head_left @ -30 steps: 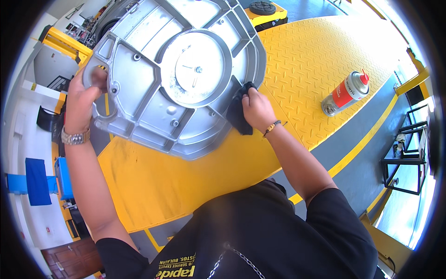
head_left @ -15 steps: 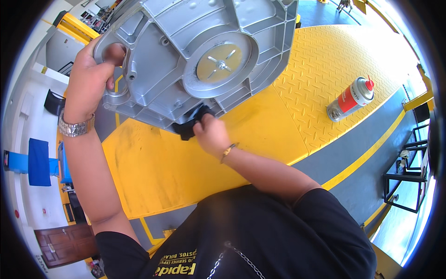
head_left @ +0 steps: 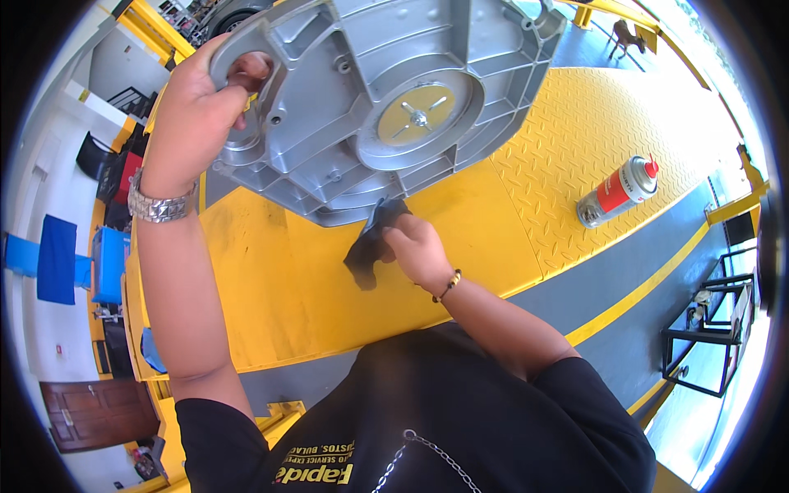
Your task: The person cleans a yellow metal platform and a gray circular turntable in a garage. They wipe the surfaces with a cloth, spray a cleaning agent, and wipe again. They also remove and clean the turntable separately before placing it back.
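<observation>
A large silver-grey cast metal cover (head_left: 320,123) with ribs and a round brass-coloured disc (head_left: 416,115) is tilted up over a yellow platform. My left hand (head_left: 197,107) grips it at the upper left, with fingers through a round opening in its corner. Just below its lower edge, my right hand (head_left: 419,251) pinches a dark, crumpled cloth (head_left: 374,245) that hangs down and is smeared by motion. Whether the cloth touches the cover's edge I cannot tell. To the right, a red and silver spray can (head_left: 618,193) with a red nozzle stands on the platform.
The yellow platform (head_left: 279,304) has a raised tread pattern on its right part. Beyond it lies a grey floor with a yellow line (head_left: 641,283). A black metal frame stand (head_left: 703,337) is at the right, blue equipment (head_left: 108,264) at the left, and an animal (head_left: 626,38) at the far right.
My right hand has drawn the cloth down and to the right, off the cover's lower edge. The cover and my left hand appear farther right in view, which has also shifted.
</observation>
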The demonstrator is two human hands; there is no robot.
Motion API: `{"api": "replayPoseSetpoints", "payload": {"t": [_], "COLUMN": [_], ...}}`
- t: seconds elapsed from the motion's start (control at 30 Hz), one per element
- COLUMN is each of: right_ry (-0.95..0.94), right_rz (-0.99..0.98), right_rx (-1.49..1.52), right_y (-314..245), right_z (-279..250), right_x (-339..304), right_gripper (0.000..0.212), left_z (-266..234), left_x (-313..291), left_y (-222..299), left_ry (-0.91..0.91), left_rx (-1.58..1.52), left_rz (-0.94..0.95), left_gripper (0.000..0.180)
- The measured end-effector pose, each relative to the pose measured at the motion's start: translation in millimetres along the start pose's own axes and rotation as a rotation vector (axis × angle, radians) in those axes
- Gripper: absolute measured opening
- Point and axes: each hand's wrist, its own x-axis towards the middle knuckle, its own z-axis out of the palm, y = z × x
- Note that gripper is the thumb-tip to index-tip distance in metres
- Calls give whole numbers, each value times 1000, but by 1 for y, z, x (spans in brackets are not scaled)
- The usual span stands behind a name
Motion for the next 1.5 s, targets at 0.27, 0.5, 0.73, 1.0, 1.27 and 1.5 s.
{"api": "replayPoseSetpoints", "payload": {"t": [0.27, 0.5, 0.73, 1.0, 1.27, 1.5], "right_ry": [94, -93, -164, 440, 725, 526], "right_rz": [-1268, -777, -371, -782, -1577, -1235], "right_rx": [-885, -1238, -721, 281, -726, -837], "right_y": [-60, 14, -35, -95, -268, -284], "right_z": [71, 63, -28, -145, -162, -155], "right_x": [28, 46, 3, 16, 63, 87], "right_gripper": [15, 11, 18, 20, 11, 14], "left_z": [-10, 6, 1, 2, 2, 2], "left_x": [0, 2, -5, -8, -6, -7], "left_y": [-12, 4, -16, -21, -17, -27], "left_ry": [-46, 64, 32, 49, 9, 13], "left_rx": [88, 5, -142, -242, -191, -180], "left_rz": [4, -41, -38, -69, -31, 36], "left_gripper": [46, 54, 40, 36, 35, 31]}}
